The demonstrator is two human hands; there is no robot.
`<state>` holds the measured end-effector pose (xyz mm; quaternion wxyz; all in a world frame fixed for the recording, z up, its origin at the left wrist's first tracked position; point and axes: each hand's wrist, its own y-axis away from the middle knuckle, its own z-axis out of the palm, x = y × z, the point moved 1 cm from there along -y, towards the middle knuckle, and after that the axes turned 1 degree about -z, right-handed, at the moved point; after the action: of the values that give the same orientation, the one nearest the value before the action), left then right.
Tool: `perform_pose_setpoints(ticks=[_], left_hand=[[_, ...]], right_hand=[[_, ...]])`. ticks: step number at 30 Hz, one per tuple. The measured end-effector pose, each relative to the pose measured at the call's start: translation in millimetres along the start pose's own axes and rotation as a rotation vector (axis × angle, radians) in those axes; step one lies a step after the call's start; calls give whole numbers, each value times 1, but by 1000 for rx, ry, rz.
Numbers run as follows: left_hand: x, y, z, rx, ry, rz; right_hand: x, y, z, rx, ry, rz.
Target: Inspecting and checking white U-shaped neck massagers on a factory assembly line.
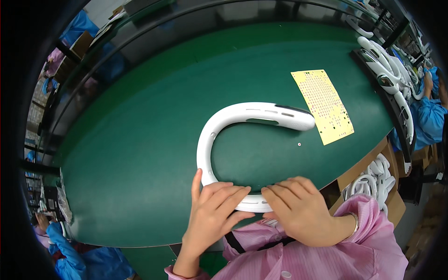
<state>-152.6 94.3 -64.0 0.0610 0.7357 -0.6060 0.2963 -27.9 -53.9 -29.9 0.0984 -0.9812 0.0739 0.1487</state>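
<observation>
A white U-shaped neck fan lies on the green table mat, its far arm reaching right with slots and a dark panel. My left hand grips the near arm, fingers over the top and thumb beneath. Beside it, my right hand is closed round the end of that same arm, which its fingers mostly hide. The far arm's tip meets the edge of a yellow sheet dotted with rows of small round marks. Inside the curve's opening, one tiny round white piece rests on the mat.
At the right edge, a black tray carries several white neck fans. Below it stands a cardboard box with white curved parts. A clear plastic bag lies at the left edge. Co-workers in blue sit on both sides. A dark rail bounds the far side.
</observation>
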Motion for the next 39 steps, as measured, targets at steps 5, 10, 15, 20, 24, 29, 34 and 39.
perform_pose_setpoints(ticks=[5, 10, 15, 20, 24, 29, 34, 39], left_hand=[[21, -8, 27, 93, -18, -97], [28, -14, 31, 85, -60, -148], [32, -17, 33, 106, -50, -198], [32, -17, 30, 61, -58, -192], [30, -20, 30, 96, -70, -155], [28, -16, 26, 88, -66, -119], [24, -8, 33, 546, 185, -329], [39, -11, 45, 653, 1297, -390]], right_hand=[[26, 5, -6, 52, 24, 39], [38, 6, 1, 75, -89, 95], [40, 1, -1, 72, -155, 146], [42, 0, -2, 87, -193, 140], [49, 1, 1, 99, -183, 75], [56, -1, -23, 75, -158, 52], [75, 14, -6, 63, -262, -68], [34, 10, 20, 462, -375, 28]])
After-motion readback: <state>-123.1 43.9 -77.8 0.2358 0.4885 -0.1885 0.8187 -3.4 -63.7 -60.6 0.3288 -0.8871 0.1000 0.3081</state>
